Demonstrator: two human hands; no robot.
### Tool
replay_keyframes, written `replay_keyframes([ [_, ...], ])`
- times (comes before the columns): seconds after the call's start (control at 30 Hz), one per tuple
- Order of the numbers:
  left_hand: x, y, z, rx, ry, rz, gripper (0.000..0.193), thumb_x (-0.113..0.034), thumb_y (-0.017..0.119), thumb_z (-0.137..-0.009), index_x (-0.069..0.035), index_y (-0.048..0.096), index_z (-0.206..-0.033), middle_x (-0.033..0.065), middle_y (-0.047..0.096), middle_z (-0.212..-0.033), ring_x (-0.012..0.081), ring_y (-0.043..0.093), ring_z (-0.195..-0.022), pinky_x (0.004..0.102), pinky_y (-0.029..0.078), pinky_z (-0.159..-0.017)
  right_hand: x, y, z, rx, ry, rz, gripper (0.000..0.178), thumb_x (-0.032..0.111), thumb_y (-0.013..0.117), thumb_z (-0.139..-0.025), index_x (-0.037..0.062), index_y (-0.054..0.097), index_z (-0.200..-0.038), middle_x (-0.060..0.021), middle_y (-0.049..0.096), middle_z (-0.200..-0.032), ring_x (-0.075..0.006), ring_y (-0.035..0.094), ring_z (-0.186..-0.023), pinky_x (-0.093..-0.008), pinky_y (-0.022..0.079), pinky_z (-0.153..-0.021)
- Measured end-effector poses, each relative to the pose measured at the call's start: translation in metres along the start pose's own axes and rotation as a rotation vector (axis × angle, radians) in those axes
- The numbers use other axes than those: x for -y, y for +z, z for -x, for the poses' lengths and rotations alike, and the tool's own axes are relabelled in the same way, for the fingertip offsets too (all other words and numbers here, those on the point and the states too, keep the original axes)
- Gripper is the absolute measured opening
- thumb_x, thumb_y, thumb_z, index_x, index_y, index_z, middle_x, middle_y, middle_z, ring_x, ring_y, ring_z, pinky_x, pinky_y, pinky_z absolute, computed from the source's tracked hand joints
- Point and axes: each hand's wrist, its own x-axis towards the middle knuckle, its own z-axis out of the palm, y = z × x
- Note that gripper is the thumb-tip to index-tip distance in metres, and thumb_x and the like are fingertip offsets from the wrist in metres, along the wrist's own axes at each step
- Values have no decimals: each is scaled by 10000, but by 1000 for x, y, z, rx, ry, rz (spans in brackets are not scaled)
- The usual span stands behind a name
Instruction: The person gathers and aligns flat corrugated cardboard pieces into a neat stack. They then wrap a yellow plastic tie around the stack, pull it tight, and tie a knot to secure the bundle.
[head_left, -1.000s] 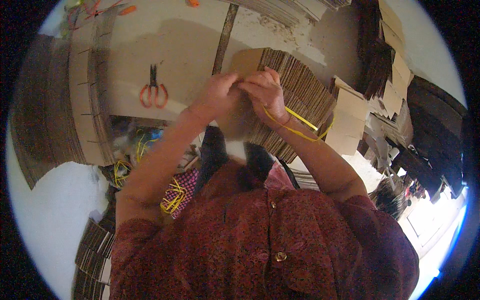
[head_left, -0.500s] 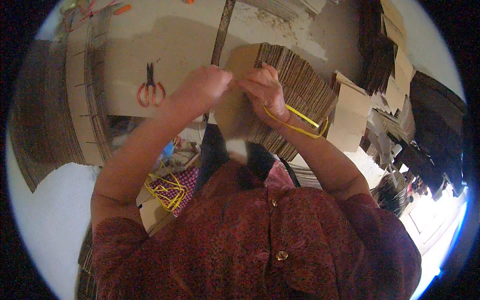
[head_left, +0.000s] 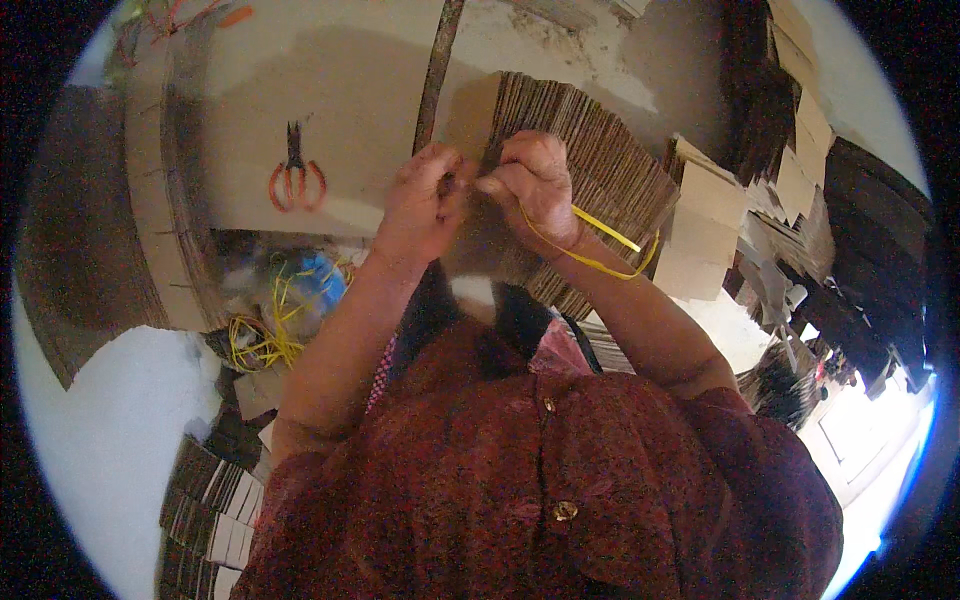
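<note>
A bundle of brown corrugated cardboard sheets [head_left: 600, 150] stands on edge in front of me. My left hand [head_left: 425, 205] is closed at the bundle's near left side, fingers curled; what they grip, if anything, is too small to tell. Beside it, a short gap away, my right hand [head_left: 537, 185] is closed over the bundle with thumb and fingers bent. A narrow yellow strap [head_left: 607, 228] comes out of the right hand and loops loosely along that wrist and forearm. Its part between the fingers is hidden.
Scissors with orange handles [head_left: 296, 185] lie on the pale surface to the left. Yellow straps [head_left: 262, 340] and a blue plastic piece [head_left: 322, 283] lie below them. Cardboard stacks [head_left: 90, 200] line the left side; more cardboard [head_left: 700, 215] leans at the right.
My left hand has turned, and its forearm has swung inward, uncovering the yellow straps and blue plastic. The right hand's fingers have curled in. The strap still hangs at the right wrist.
</note>
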Motion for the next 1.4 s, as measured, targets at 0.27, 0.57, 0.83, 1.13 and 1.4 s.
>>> replay_keyframes([
  [0.27, 2, -5, -28, -263, -1, -191, 94, -214, 545, -841, -126, 520, -819, -13, 521, -654, 67, 381, -446, 224, 284, -394, 5, -22, 1, 123, 12, 204, 205, 27, 725, -573, 57, 530, -626, -68, 515, -750, -270, 507, -759, -374, 394, -659],
  [0.57, 5, -16, -46, -93, 155, -329, 147, -236, 574, -837, -134, 536, -739, -10, 525, -643, 96, 442, -518, 220, 291, -403, 5, -34, 13, 27, 236, -196, 170, 49, 671, -712, 0, 534, -624, -75, 572, -767, -220, 540, -717, -311, 426, -594],
  [0.83, 8, 0, -36, -22, 54, 49, 192, -235, 594, -825, -143, 467, -715, -24, 458, -608, 93, 417, -526, 226, 271, -412, 18, -34, 0, 64, 820, -812, 392, 305, 480, -904, -4, 578, -684, -80, 614, -762, -124, 507, -633, -257, 405, -582],
  [1.13, 7, 26, -56, -78, 46, -105, 245, -239, 616, -809, -162, 408, -705, -40, 389, -586, 86, 390, -493, 227, 253, -422, 17, -40, -5, 42, 856, -735, 342, 206, 491, -917, 9, 511, -638, -53, 509, -651, -127, 481, -615, -259, 395, -573],
  [1.4, -14, 35, -47, -67, 104, -347, 199, -215, 570, -865, -124, 452, -733, -15, 481, -640, 108, 506, -584, 232, 312, -439, -8, -36, 11, -42, 574, -783, 349, 214, 486, -920, 18, 494, -632, -61, 505, -648, -151, 496, -614, -277, 422, -560],
])
